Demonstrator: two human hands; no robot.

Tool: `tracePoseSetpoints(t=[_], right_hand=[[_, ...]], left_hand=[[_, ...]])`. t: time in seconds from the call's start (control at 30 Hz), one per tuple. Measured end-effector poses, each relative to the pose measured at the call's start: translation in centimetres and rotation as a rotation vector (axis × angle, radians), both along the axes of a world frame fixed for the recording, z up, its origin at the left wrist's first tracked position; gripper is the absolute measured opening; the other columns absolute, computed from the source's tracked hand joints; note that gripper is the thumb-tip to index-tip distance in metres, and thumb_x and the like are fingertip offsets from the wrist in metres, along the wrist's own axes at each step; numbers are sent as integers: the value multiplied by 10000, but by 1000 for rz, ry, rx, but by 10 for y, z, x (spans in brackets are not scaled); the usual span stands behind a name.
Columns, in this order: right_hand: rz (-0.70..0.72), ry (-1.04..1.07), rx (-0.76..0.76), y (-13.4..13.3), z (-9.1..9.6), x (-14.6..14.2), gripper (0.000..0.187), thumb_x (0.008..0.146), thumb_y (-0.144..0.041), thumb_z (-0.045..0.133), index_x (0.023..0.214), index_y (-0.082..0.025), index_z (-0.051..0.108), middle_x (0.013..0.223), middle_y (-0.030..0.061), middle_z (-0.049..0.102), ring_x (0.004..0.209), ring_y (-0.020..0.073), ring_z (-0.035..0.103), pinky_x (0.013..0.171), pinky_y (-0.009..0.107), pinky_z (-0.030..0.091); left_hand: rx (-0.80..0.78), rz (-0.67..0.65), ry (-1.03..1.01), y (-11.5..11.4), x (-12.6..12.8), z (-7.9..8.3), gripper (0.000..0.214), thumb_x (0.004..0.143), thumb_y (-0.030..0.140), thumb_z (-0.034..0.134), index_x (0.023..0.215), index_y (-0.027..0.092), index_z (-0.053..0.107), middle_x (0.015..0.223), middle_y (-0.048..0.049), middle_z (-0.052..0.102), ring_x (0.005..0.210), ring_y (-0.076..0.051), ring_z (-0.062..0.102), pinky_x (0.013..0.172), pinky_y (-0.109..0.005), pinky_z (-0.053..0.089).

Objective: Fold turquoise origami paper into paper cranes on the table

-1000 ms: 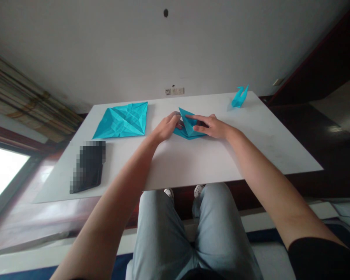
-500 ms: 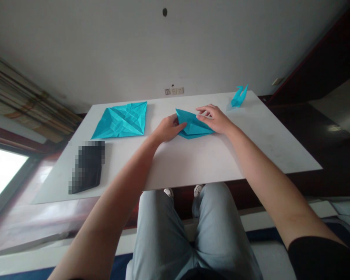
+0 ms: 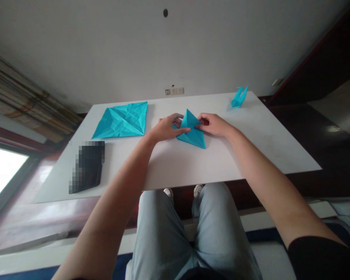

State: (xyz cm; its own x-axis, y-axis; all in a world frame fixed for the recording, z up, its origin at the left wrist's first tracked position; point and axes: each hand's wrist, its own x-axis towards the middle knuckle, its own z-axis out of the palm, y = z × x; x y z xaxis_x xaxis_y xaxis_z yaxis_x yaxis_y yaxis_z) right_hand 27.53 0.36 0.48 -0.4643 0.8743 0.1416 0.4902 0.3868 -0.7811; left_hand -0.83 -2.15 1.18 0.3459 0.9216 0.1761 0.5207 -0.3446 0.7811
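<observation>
A folded sheet of turquoise origami paper (image 3: 192,137) is between my hands, a little above or on the middle of the table; a pointed corner stands up and another points toward me. My left hand (image 3: 169,127) grips its left side, with the thumb lying across the front and the other fingers behind. On the right edge, my right hand (image 3: 211,123) pinches the paper between thumb and curled fingers. The paper's back side is hidden from me.
On the white table (image 3: 175,169), a creased, unfolded turquoise sheet (image 3: 124,121) lies at the left. A dark, pixelated flat object (image 3: 89,167) is nearer me. An origami crane (image 3: 238,98) stands at the back right. Wall sockets (image 3: 174,91) sit behind the table.
The folded paper has turned, so one corner now points up and another toward me. My right hand has gone from spread fingers on the paper to a pinch at its edge.
</observation>
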Motion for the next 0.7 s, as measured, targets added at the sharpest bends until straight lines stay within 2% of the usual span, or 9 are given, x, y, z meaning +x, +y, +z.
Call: tracePoseSetpoints(t=[0.1, 0.17, 0.3, 0.4, 0.53, 0.7], right_hand=[[-28, -47, 45, -3, 5, 1, 263, 874, -481, 832, 934, -258, 706, 906, 46, 745, 850, 260, 634, 825, 399, 485], [-34, -65, 49, -3, 8, 2, 245, 887, -467, 815, 951, -256, 707, 914, 50, 751, 851, 263, 637, 842, 405, 490], [-53, -76, 42, -3, 9, 3, 211, 877, -430, 798, 935, -257, 692, 910, 51, 747, 833, 256, 631, 847, 409, 495], [-77, -68, 51, -2, 7, 2, 200, 874, -419, 802, 926, -260, 691, 900, 51, 748, 823, 256, 631, 844, 416, 501], [-78, -53, 59, -1, 5, 3, 214, 873, -432, 817, 923, -263, 697, 891, 47, 755, 839, 257, 636, 825, 408, 505], [-43, -12, 50, 0, 3, 4, 271, 876, -496, 807, 896, -261, 673, 854, 31, 716, 808, 240, 596, 753, 376, 461]], left_hand=[[-26, -62, -83, 2, -5, 5, 688, 924, 780, 824, 1273, 188, 800, 1254, -147, 861, 1215, -324, 795, 1130, -450, 605], [-60, -88, -148, 3, -9, 8, 706, 978, 800, 752, 1295, 172, 807, 1324, -171, 855, 1269, -334, 789, 1171, -472, 602], [-224, -201, -181, 2, -17, 18, 686, 871, 642, 934, 1349, 166, 805, 1379, -183, 850, 1336, -359, 786, 1206, -524, 617], [-290, -287, -176, 0, -23, 23, 668, 835, 567, 977, 1346, 171, 810, 1397, -185, 848, 1356, -351, 792, 1193, -519, 640], [-260, -263, -187, 3, -27, 20, 711, 797, 592, 1006, 1348, 189, 804, 1423, -190, 843, 1343, -349, 808, 1156, -506, 664], [-194, -293, -30, 8, -35, 16, 816, 669, 594, 1071, 1360, 239, 821, 1498, -158, 822, 1445, -367, 762, 1230, -477, 617]])
